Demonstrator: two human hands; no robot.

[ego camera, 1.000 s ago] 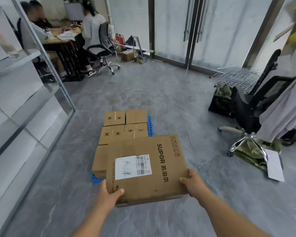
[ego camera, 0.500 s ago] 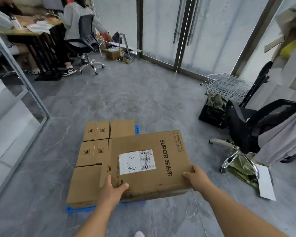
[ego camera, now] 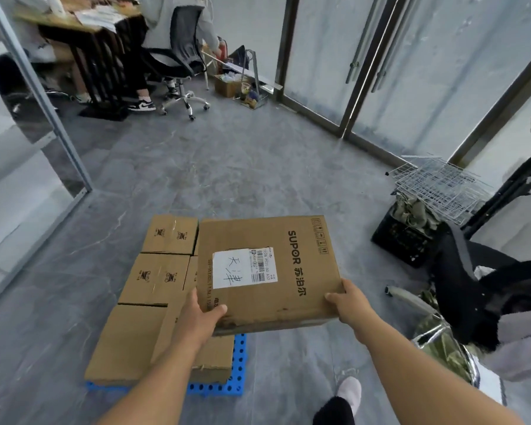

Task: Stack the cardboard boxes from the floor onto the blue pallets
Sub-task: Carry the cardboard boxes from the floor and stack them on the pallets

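Observation:
I hold a flat cardboard box (ego camera: 288,289) printed SUPOR with a white label, in the air over the right half of the stack. My left hand (ego camera: 201,314) grips its near left corner, and my right hand (ego camera: 347,300) grips its near right corner. Below it lies a blue pallet (ego camera: 238,368), its edge showing at the near right. On the pallet sit two small printed boxes (ego camera: 169,236) (ego camera: 155,279) and a larger plain box (ego camera: 129,342) nearest me. The held box hides the pallet's right side.
A black office chair (ego camera: 478,289) with draped cloth and a black crate (ego camera: 405,240) under wire racks stand to the right. A glass partition (ego camera: 43,111) runs along the left. A person sits on a chair (ego camera: 178,53) at a desk far back. My foot (ego camera: 348,391) is on the floor.
I have stepped closer to the pallet, and the held box has moved forward over the right side of the stacked boxes. Both hands keep their grip.

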